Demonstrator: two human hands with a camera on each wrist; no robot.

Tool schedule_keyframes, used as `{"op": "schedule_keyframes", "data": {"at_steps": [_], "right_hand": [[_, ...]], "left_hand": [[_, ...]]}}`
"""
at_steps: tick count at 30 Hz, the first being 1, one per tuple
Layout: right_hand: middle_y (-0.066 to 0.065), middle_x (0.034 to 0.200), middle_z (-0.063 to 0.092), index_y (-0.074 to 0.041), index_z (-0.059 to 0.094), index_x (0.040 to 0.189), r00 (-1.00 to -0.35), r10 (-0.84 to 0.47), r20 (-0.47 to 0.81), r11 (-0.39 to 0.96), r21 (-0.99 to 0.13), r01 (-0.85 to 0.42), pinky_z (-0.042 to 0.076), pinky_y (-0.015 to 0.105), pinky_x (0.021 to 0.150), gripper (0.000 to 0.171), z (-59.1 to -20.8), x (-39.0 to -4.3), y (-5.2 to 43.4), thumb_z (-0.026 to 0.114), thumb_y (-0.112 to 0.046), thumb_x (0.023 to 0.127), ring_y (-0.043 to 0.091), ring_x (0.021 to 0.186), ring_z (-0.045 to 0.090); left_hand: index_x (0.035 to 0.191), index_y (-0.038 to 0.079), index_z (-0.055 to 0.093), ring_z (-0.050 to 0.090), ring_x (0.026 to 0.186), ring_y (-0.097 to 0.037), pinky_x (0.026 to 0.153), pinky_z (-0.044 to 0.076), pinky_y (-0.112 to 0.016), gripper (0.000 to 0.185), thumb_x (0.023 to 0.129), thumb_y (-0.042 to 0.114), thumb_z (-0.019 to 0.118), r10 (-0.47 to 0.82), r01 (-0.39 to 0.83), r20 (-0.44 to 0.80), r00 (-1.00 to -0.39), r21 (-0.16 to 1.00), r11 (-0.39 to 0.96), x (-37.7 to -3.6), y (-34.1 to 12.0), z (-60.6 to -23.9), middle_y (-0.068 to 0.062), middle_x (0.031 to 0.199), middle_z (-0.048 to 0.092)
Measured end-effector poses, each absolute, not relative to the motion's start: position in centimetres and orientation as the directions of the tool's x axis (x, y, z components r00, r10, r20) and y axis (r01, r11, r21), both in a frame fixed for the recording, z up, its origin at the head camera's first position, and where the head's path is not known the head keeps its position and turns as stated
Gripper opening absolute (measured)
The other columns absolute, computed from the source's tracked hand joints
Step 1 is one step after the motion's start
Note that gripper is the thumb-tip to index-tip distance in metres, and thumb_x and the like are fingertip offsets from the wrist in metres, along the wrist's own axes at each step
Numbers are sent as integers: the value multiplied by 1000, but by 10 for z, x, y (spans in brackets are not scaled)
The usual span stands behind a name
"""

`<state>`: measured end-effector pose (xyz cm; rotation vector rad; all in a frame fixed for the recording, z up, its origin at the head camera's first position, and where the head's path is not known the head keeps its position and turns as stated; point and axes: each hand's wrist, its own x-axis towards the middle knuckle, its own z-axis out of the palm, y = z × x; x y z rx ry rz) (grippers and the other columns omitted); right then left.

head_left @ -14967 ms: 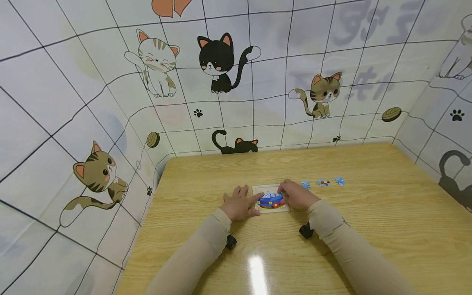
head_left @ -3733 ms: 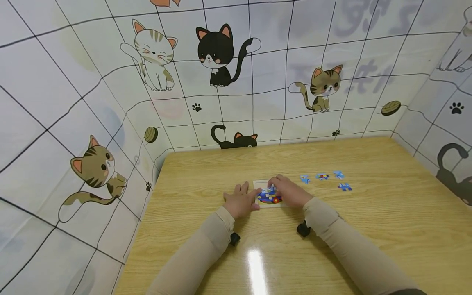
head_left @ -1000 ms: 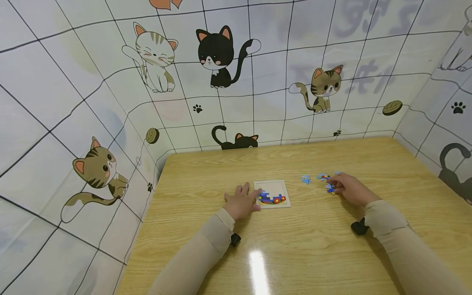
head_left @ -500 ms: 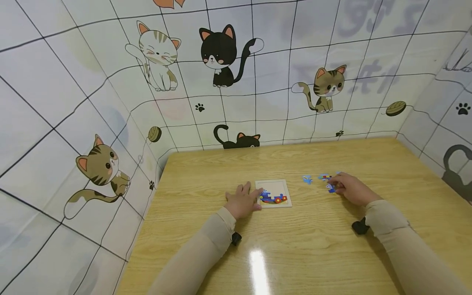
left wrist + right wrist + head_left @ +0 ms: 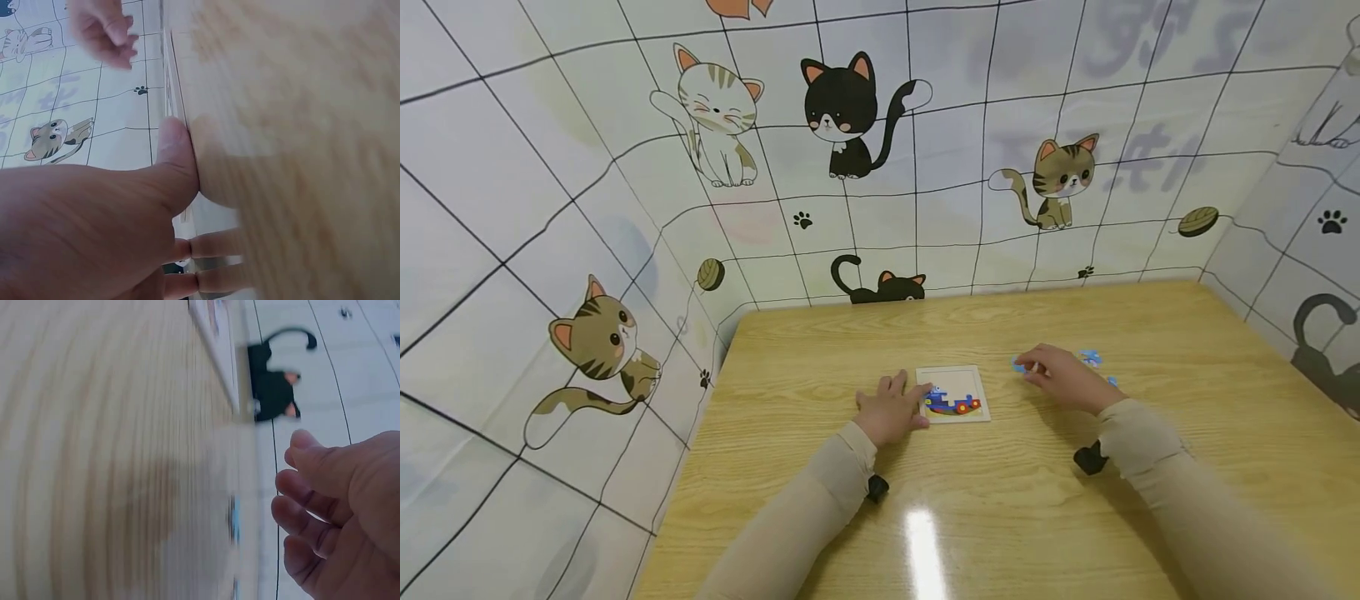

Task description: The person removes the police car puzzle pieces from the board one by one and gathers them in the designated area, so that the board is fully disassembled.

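Right now my left hand [image 5: 889, 410] lies flat on the wooden bench [image 5: 1187, 433], fingers straight and relaxed, the fingertips touching the 9 o'clock edge of the puzzle board [image 5: 953, 393]; the left wrist view shows the thumb [image 5: 175, 156] pressed along that edge. That board sits near the middle of the bench, with a partly assembled blue and red picture in its lower half. My right hand [image 5: 1063, 377] is out at about 3 o'clock from the board, well apart from it, knuckles up and fingers curled low over the bench. A small blue puzzle piece [image 5: 1018, 364] lies right at its fingertips, but I cannot tell whether the grip is clamped on it or only touching it; the right wrist view is too blurred to settle that. Two more loose blue pieces [image 5: 1091, 358] show just beyond the hand at 3 o'clock. Cat-printed wall panels [image 5: 850, 125] enclose the bench at 9, 12 and 3 o'clock.
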<state>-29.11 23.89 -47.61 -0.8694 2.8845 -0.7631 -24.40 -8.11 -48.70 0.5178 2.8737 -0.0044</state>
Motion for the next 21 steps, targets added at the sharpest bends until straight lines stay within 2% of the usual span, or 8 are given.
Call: {"op": "schedule_keyframes", "data": {"at_steps": [8, 11, 15, 18, 21], "right_hand": [[10, 113, 63, 0, 61, 124, -766, -642, 34, 630, -546, -552, 52, 34, 77, 30, -480, -287, 150, 58, -14, 97, 15, 89, 60], [10, 113, 61, 0, 60, 127, -751, -661, -8, 642, -524, -560, 51, 33, 76, 35, -484, -287, 129, 61, -17, 96, 14, 88, 58], [10, 105, 60, 0, 63, 122, -755, -655, -11, 676, -455, -580, 49, 32, 73, 36, -485, -286, 111, 68, -19, 91, 14, 83, 54], [7, 99, 61, -3, 66, 117, -787, -617, 0, 712, -427, -558, 47, 32, 71, 32, -485, -283, 103, 70, -19, 90, 14, 79, 52], [5, 96, 62, -5, 68, 114, -819, -574, 9, 742, -418, -525, 48, 33, 71, 30, -485, -281, 100, 72, -19, 88, 13, 78, 54]], "left_hand": [[152, 43, 20, 24, 142, -34, 92, 35, -72, 64, 94, 60, 40, 331, 332, -227, -916, 34, 943, -247, -83, -492, -9, 160, 17], [152, 44, 19, 25, 141, -32, 92, 35, -72, 64, 94, 60, 40, 323, 327, -240, -915, 27, 945, -247, -83, -491, -8, 161, 16], [152, 46, 17, 30, 134, -29, 90, 38, -70, 64, 94, 61, 39, 322, 331, -256, -912, 7, 944, -245, -81, -487, -6, 160, 16], [152, 45, 17, 33, 128, -27, 88, 41, -67, 65, 93, 61, 39, 321, 333, -254, -912, -6, 943, -244, -80, -485, -6, 159, 18], [153, 43, 18, 32, 131, -27, 89, 40, -68, 65, 94, 61, 39, 314, 328, -252, -915, -15, 945, -243, -80, -484, -6, 159, 18]]}}
